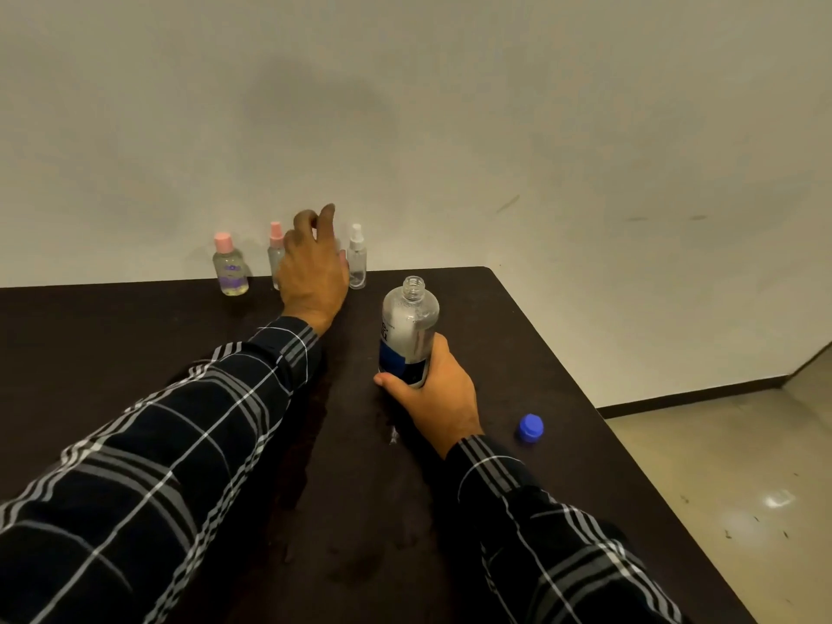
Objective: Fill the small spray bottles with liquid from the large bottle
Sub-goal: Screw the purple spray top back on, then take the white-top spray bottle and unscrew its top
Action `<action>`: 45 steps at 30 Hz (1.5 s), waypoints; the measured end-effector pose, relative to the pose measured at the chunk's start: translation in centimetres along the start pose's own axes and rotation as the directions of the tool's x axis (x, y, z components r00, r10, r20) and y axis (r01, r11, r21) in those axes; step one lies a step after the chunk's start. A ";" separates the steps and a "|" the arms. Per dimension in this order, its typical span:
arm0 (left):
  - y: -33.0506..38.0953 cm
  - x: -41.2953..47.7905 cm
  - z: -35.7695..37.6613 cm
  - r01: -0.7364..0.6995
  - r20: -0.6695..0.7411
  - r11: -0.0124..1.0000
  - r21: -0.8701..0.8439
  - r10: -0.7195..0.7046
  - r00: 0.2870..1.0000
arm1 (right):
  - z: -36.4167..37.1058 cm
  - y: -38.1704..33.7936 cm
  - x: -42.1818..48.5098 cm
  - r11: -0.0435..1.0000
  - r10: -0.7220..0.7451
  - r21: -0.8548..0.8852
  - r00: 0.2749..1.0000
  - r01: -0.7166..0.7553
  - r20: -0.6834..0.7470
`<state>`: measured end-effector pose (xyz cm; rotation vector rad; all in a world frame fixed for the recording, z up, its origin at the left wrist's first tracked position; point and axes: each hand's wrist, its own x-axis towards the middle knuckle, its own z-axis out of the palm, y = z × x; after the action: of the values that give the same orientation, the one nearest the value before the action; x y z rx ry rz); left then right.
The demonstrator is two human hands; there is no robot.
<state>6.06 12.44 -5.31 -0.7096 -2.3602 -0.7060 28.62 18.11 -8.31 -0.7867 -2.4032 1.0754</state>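
Right hand (pixel 432 394) gripping the uncapped large bottle (pixel 409 328) upright on the tabletop (pixel 517 335), left hand (pixel 313 268) fingers spread wide among small spray bottles (pixel 357 258) at the far edge, blue cap (pixel 531 427) near the right edge

Clear glossy plastic large bottle (pixel 409 328), matt dark table (pixel 517 353), glossy blue plastic cap (pixel 531 428).

Far edge of desk (pixel 135 335) crowded: pink-capped bottle (pixel 230 268) far left, pink spray bottle (pixel 275 254) partly hidden behind left hand (pixel 313 272), white spray bottle (pixel 357 258) just right of it, narrow gaps between. Wall directly behind. Large bottle (pixel 407 331) upright mid-desk, held by right hand (pixel 432 389). Blue cap (pixel 531 428) near right edge. Near desk blocked only by both sleeves; left side open.
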 end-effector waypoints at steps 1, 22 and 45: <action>0.3 0.1 0.1 -0.064 0.011 0.998 0.000 0.064 0.998 | 0.0 0.0 0.0 1.000 -0.001 -0.002 1.000 0.001 -0.001; 1.1 -1.9 -4.8 0.074 0.277 0.959 -0.272 0.004 0.961 | 0.4 0.1 -0.3 1.000 -0.019 0.009 1.000 0.020 -0.013; -3.3 -20.8 -16.2 0.357 0.475 0.731 -0.581 -0.051 0.878 | -0.1 -4.4 -11.7 0.956 -0.257 -0.162 0.964 0.245 -0.061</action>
<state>24.43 -6.52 -8.43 -0.9710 -2.6052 -1.6982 36.19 8.37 -6.26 -0.5403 -2.4564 0.7528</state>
